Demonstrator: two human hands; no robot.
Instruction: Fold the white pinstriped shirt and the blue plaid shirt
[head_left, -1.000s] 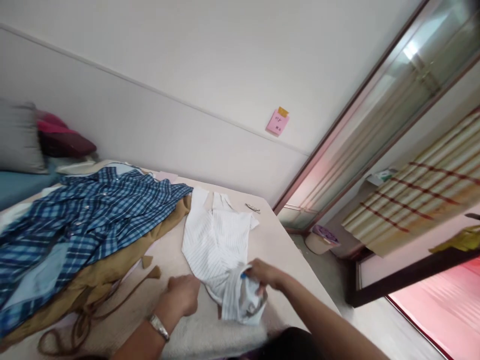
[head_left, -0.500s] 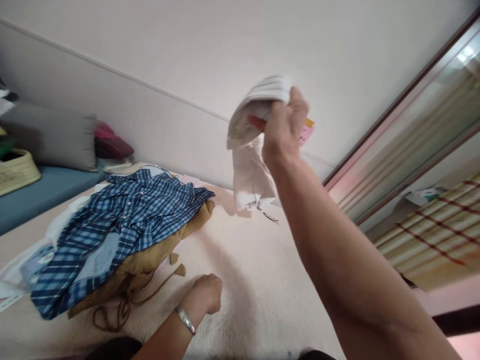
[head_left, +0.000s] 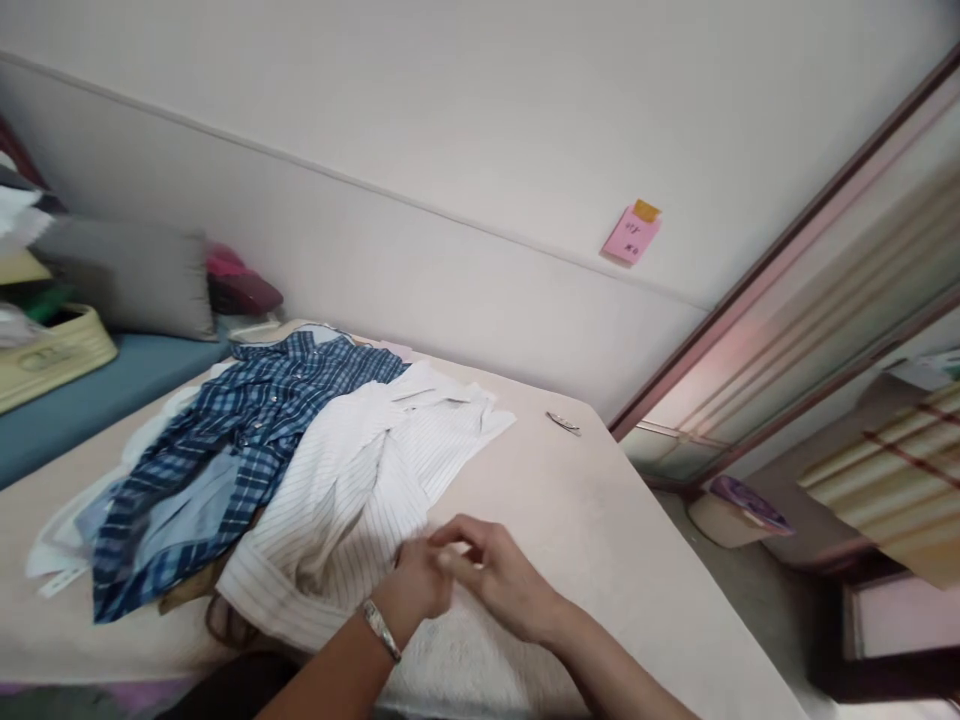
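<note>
A pale wall with a moulding line runs behind a wide cream-coloured bed surface (head_left: 600, 520), and a small pink sticky note (head_left: 631, 235) is stuck to the wall above the bed's far corner. A pile of clothes lies on the bed. Uppermost is a white, finely striped button-up shirt (head_left: 352, 500), spread flat with its collar toward the wall. It partly overlaps a blue-and-white plaid shirt (head_left: 247, 440) to its left. A strip of tan-brown fabric (head_left: 184, 598) peeks out beneath both at the near edge.

The two hands meet at the near right edge of the striped shirt. The left hand (head_left: 416, 590), a silver bracelet on its wrist, is curled into a loose fist right against the cloth. The right hand (head_left: 499, 575) lies just beside it, fingers bent and touching the left hand's knuckles. Whether either hand actually pinches the fabric cannot be told.

A small metal hair clip (head_left: 562, 422) lies alone near the far corner, well apart from the clothes. To the left, a grey cushion (head_left: 127, 275), a dark red cushion (head_left: 240, 290) and a pale yellow basket (head_left: 56, 345) sit on a teal mattress (head_left: 97, 395). A mirrored sliding door (head_left: 825, 300) fills the right side.
</note>
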